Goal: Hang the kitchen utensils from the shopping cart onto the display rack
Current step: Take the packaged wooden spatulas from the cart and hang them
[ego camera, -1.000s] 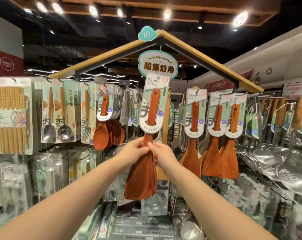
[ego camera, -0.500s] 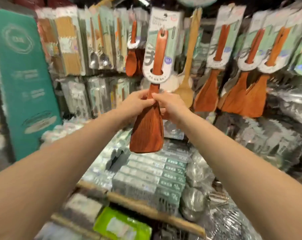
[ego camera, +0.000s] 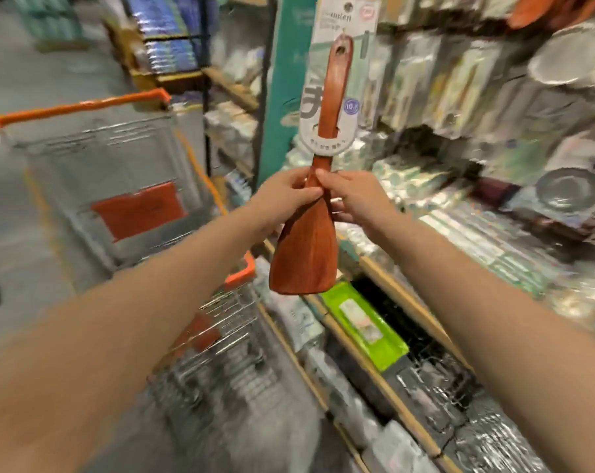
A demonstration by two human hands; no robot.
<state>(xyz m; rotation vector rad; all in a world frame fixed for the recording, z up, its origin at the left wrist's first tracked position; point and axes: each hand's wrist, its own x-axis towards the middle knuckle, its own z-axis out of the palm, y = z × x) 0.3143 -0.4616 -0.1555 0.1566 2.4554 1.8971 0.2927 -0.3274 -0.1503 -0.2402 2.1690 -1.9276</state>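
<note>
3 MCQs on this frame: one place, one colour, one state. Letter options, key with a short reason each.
1. Where is the shopping cart relative to the wooden spatula?
A. left of it
B. right of it
C. directly above it

2. What colour is the flat packet below the spatula blade?
A. blue
B. bright green
C. red

3. How is the spatula held?
A. left hand only
B. both hands at the neck
C. hanging free on a hook

Key:
1 A, the cart's orange rim sits left of the blade.
2 B, the packet is lime green.
3 B, left hand and right hand pinch the neck under the card sleeve.
</note>
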